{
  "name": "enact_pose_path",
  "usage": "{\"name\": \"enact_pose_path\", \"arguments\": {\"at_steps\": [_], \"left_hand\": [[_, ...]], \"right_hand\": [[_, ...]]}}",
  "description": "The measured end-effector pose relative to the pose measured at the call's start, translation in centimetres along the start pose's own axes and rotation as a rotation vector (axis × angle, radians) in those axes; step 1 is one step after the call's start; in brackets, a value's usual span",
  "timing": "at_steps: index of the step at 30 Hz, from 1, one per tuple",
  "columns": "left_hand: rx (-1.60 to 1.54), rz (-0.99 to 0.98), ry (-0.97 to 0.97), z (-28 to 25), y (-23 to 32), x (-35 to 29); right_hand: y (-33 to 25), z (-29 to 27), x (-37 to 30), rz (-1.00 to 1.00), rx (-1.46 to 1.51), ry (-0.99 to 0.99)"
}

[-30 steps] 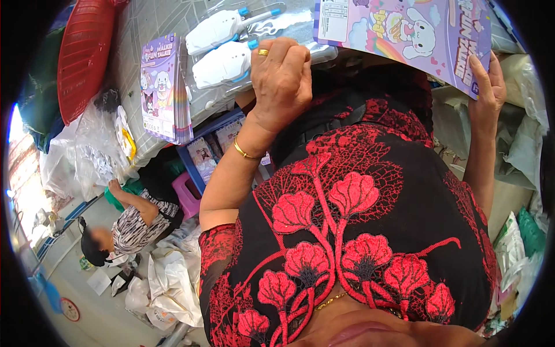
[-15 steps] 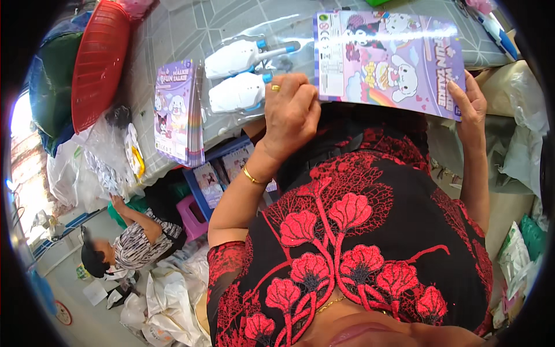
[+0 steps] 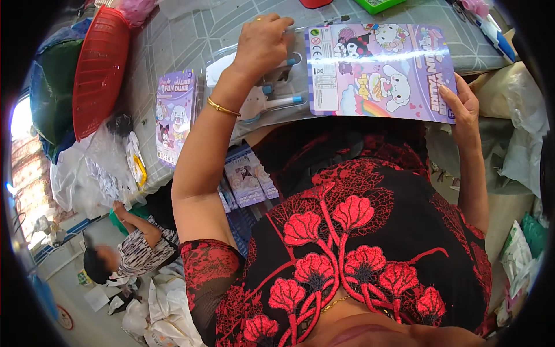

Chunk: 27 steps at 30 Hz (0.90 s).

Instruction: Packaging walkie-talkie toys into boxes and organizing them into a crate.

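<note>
My right hand (image 3: pixel 462 101) grips the right edge of a purple printed backing card (image 3: pixel 384 75) with cartoon characters, its thumb on top. Along the card's left side lies a clear plastic blister (image 3: pixel 298 69), at the table's near edge. Two white toy walkie-talkies with blue-tipped antennas sit in it; the nearer walkie-talkie (image 3: pixel 254 104) shows better, while my left forearm partly covers the farther one (image 3: pixel 218 66). My left hand (image 3: pixel 263 43) reaches over the blister, fingers bent and closed at its far edge; the fingertips are partly hidden.
A stack of similar purple cards (image 3: pixel 175 115) stands left of my forearm. Below the table edge, a blue crate (image 3: pixel 238 228) holds more printed cards. A red plastic basket (image 3: pixel 103 72) leans at the left, and a green tray (image 3: pixel 378 4) lies far back. Another person (image 3: pixel 136 246) works lower left.
My left hand has moved away from me, from the blister's near edge to its far edge. The card and blister have shifted slightly left, and the walkie-talkies show different parts.
</note>
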<state>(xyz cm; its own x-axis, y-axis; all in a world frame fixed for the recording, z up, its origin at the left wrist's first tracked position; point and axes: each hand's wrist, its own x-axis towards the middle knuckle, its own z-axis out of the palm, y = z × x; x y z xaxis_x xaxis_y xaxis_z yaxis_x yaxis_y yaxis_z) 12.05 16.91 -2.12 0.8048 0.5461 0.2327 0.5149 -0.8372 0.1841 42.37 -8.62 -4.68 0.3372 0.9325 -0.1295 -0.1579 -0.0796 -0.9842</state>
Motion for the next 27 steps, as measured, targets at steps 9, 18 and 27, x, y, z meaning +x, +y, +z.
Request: {"name": "enact_pose_path", "arguments": {"at_steps": [9, 18, 27], "left_hand": [[-0.276, 0.032, 0.120, 1.1, -0.8, 0.3], [-0.638, -0.132, 0.135, 0.3, -0.3, -0.2], [-0.655, -0.171, 0.181, 0.5, 0.0, -0.3]], "right_hand": [[1.1, -0.8, 0.4, -0.003, 0.072, -0.010], [0.7, -1.2, 1.5, -0.021, 0.209, -0.056], [-1.8, -2.6, 3.5, 0.058, -0.004, -0.189]]}}
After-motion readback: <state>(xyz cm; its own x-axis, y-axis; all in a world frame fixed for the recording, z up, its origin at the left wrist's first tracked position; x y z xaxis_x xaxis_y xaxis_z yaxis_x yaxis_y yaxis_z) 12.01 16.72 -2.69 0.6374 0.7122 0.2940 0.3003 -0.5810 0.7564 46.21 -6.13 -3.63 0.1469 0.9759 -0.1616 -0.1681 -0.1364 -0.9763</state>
